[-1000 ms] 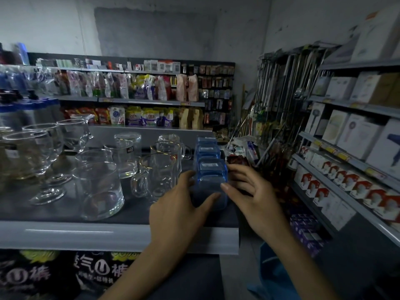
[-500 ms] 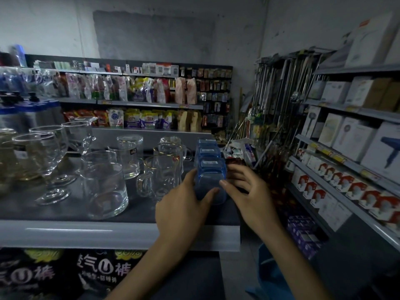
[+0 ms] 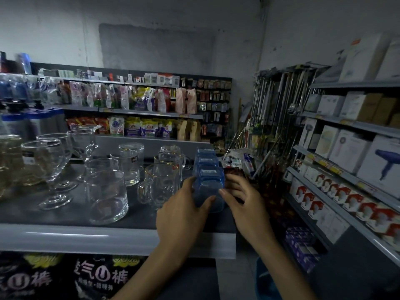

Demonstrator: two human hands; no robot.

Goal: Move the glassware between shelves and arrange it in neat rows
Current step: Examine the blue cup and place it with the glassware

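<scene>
A row of several upside-down blue glasses [image 3: 207,169] runs front to back along the right end of the grey shelf [image 3: 86,237]. My left hand [image 3: 184,215] presses the left side of the front blue glass [image 3: 208,194] and my right hand [image 3: 244,202] presses its right side, thumbs at the front. Left of them stand clear handled mugs [image 3: 161,182], clear tumblers [image 3: 106,195] and stemmed goblets [image 3: 48,167].
Dark printed packs [image 3: 65,278] hang under the shelf. Boxed goods [image 3: 346,191] fill the racks on the right, across a narrow aisle. Hanging utensils [image 3: 275,109] and a far shelf of snack bags [image 3: 138,111] stand behind.
Both hands stay on the front blue glass. The camera has shifted slightly; the hands have hardly moved.
</scene>
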